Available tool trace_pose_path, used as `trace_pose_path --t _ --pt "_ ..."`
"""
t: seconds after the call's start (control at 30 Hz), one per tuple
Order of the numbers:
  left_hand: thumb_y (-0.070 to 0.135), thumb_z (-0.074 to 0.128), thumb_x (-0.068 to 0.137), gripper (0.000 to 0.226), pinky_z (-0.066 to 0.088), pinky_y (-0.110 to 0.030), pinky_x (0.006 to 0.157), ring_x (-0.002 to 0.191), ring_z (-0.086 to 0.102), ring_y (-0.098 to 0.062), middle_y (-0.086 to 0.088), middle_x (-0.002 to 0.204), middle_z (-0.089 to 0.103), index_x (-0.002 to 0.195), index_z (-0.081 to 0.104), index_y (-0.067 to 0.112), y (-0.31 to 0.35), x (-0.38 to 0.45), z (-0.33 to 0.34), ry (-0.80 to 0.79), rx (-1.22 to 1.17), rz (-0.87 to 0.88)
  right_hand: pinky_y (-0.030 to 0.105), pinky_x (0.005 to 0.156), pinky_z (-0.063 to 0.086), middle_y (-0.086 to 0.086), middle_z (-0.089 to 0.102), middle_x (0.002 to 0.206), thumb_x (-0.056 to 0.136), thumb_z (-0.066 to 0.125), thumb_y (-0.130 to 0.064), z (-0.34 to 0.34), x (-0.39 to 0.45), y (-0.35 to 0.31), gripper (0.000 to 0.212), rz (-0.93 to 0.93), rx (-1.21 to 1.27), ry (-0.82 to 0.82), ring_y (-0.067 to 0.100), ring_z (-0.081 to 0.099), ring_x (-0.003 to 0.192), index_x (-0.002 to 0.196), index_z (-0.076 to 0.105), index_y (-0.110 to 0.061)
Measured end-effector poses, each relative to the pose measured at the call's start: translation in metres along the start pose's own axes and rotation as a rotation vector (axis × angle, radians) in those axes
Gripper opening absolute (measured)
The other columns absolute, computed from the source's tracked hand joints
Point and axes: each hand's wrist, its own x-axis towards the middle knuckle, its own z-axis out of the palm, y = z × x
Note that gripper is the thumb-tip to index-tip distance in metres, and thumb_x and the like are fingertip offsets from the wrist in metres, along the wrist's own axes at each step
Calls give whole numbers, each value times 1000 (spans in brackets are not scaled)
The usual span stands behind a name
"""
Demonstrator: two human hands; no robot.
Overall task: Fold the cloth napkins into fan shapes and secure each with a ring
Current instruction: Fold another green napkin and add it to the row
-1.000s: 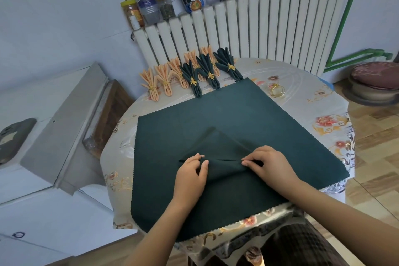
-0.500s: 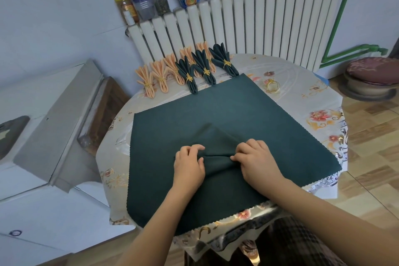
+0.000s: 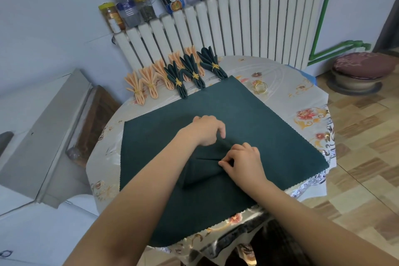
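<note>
I have the dark green napkin [image 3: 269, 127] spread flat over most of the round table [image 3: 306, 93], its near edge hanging a little past the table's rim toward me. Near its middle the cloth is gathered into a raised pleat, and both my hands are on that fold. My left hand [image 3: 207, 129] sits at the far end of the pleat, fingers curled down and pinching the bunched fabric. My right hand [image 3: 244, 162] is just beside it on the near side, thumb and fingers closed tight on the fold's edge, so both grips are narrow and holding cloth. The folded layers run out under my left forearm toward the napkin's near-left part. Along the far edge of the table lies a row of finished fans: the peach fan napkins [image 3: 149, 84] to the left and the green fan napkins [image 3: 194, 73] to the right of them, each cinched at the waist with a gold ring, the nearest green ones touching the far edge of the flat napkin. A loose gold ring [image 3: 260, 87] rests on the flowered tablecloth just beyond the napkin's far right corner, apart from the cloth. Behind the table stands a white radiator [image 3: 248, 28] with bottles and jars [image 3: 127, 6] crowded on its top. A round cushioned stool [image 3: 356, 71] sits on the floor to the right.
</note>
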Motion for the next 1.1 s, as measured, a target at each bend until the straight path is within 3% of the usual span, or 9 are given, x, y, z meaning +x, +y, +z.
trace_pose_path --t 0.07,0.17,0.3,0.43,0.57,0.7,0.8,0.97,1.1 --pt "12 61 89 31 29 -38 101 120 42 -23 -1 126 48 115 57 28 8 16 -3 -51 52 109 28 83 28 -8 61 89 86 64 -36 -1 0 1 19 -3 -9 0 15 44 87 84 73 -21" --pt "24 73 80 41 31 -36 96 114 45 -23 0 122 50 115 52 25 9 32 4 -205 119 78 29 84 28 -8 62 91 87 62 -38 -2 0 1 19 -24 -17 2 17 46 92 87 73 -22" --pt "33 72 81 35 33 -33 91 109 51 -24 1 118 55 110 56 22 6 38 3 -250 194 77 30 81 30 -7 62 83 83 67 -36 -3 0 1 16 -44 -29 37 18 49 85 79 73 -22" --pt "18 63 84 18 41 -34 75 92 48 -23 -1 101 49 89 46 21 8 22 9 -125 162 114 30 64 38 -11 59 62 62 85 -33 -1 -2 3 19 -20 -92 60 18 53 63 59 66 -28" --pt "11 46 90 17 32 -31 68 92 55 -27 -5 103 61 106 48 15 9 -14 40 227 150 69 28 56 41 -12 57 56 55 88 -33 -3 -3 0 24 -43 -122 77 16 52 55 58 65 -28" --pt "24 40 89 41 45 -33 95 113 61 -20 -3 119 67 120 64 15 -8 -37 87 468 -139 129 26 56 42 -10 59 55 58 86 -23 -1 -5 1 23 -75 -140 108 17 53 52 61 64 -24" --pt "21 41 90 44 30 -30 112 130 47 -16 -4 135 56 130 59 14 -13 -42 108 486 -276 111 27 57 43 -8 60 59 60 84 -15 1 -6 1 23 -101 -135 145 17 53 53 66 63 -21" --pt "29 33 91 50 7 -19 115 139 30 -5 5 146 43 138 50 21 -16 -49 112 465 -320 107 32 61 44 -1 58 77 56 85 -18 -1 -8 0 32 -71 -178 156 22 55 68 76 61 -17" --pt "25 35 99 45 -2 -18 116 141 13 4 11 152 29 143 39 27 -24 -53 113 383 -326 153 30 70 33 -2 58 67 59 86 -13 -2 -10 9 20 -189 -309 177 23 56 64 65 67 -17"
